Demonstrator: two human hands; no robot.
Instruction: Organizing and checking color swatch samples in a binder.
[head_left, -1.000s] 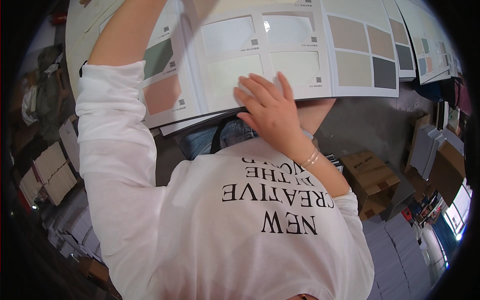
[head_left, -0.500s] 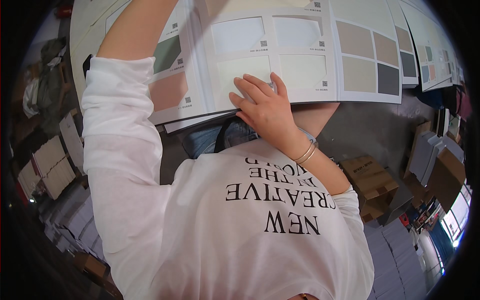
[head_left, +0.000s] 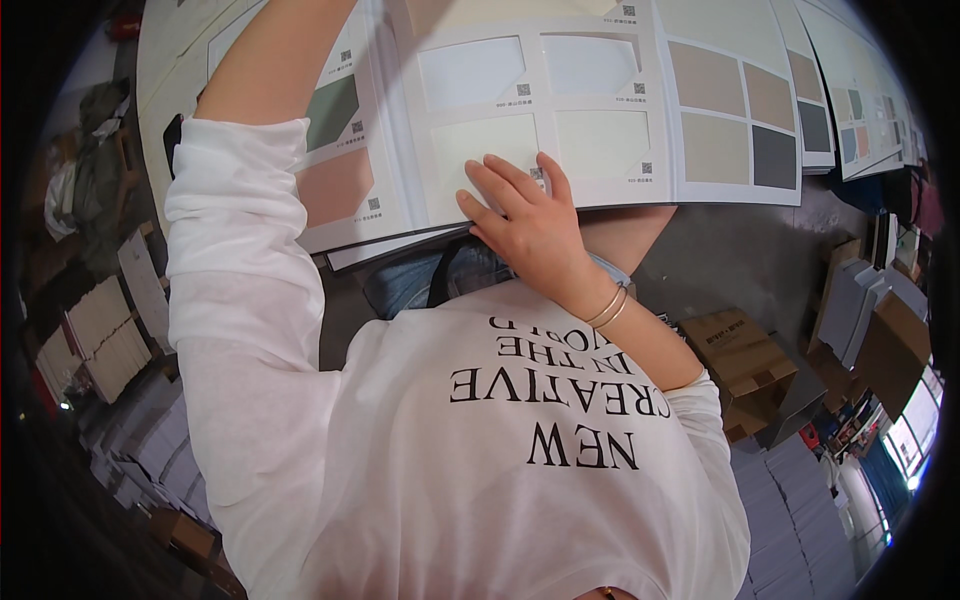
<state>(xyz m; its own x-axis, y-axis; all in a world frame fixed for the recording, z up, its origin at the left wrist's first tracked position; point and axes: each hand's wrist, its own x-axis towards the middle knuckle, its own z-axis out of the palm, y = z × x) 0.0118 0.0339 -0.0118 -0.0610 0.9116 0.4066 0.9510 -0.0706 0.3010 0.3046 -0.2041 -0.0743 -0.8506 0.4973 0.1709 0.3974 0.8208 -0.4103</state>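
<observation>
Right hand (head_left: 530,225) laid flat, fingers spread, on near edge of open sample book (head_left: 540,120); nothing gripped. Left hand out of view past top edge; grip cannot be told. Book spread on table, pale swatches with small square labels beneath. Brown cardboard box (head_left: 740,365) seen on floor at right; grey floor (head_left: 740,260) open between.

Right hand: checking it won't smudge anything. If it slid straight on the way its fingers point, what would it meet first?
Likely the pale cream swatch on the open sample book; the right hand already rests at its lower edge.
</observation>
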